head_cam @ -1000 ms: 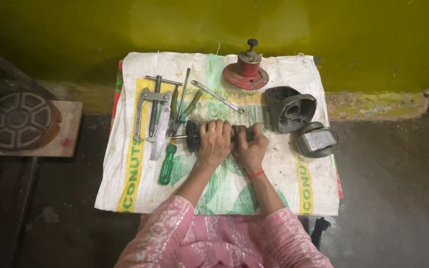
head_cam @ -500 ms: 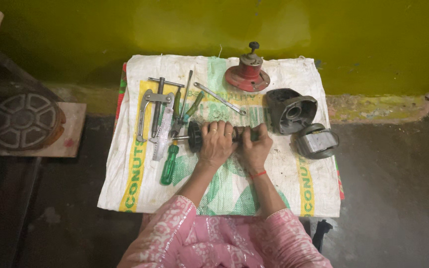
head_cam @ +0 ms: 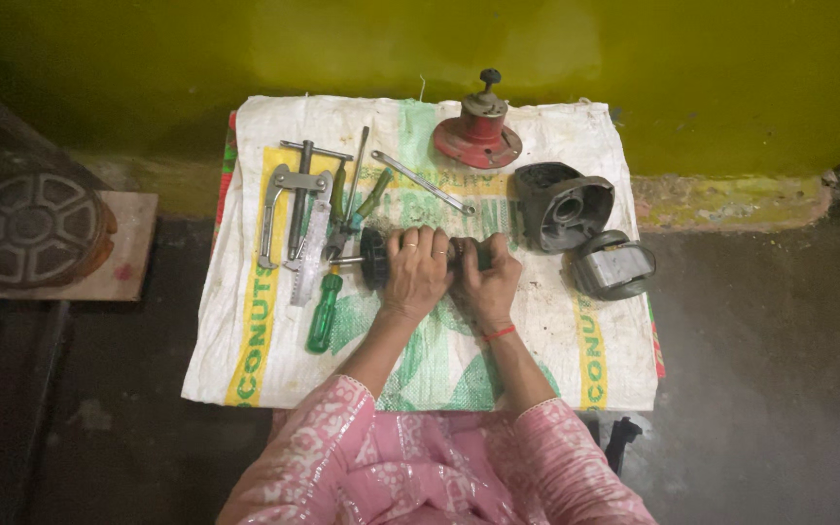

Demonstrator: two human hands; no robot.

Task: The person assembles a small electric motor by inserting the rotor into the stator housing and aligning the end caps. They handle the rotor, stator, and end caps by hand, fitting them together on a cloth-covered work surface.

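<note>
Against a yellow-green wall, a woven sack [head_cam: 255, 350] is spread; mid-sack, a dark motor rotor [head_cam: 377, 259] is gripped by left hand [head_cam: 416, 276] and right hand [head_cam: 486, 282], fingers curled shut. Steady twisting seems needed.

Head view, straight down (mid-distance) over sack [head_cam: 556, 340]

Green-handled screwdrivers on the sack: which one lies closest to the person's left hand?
The bright green-handled screwdriver, lying just left of the left hand. The darker green-handled screwdriver lies farther up among the metal tools.
</note>
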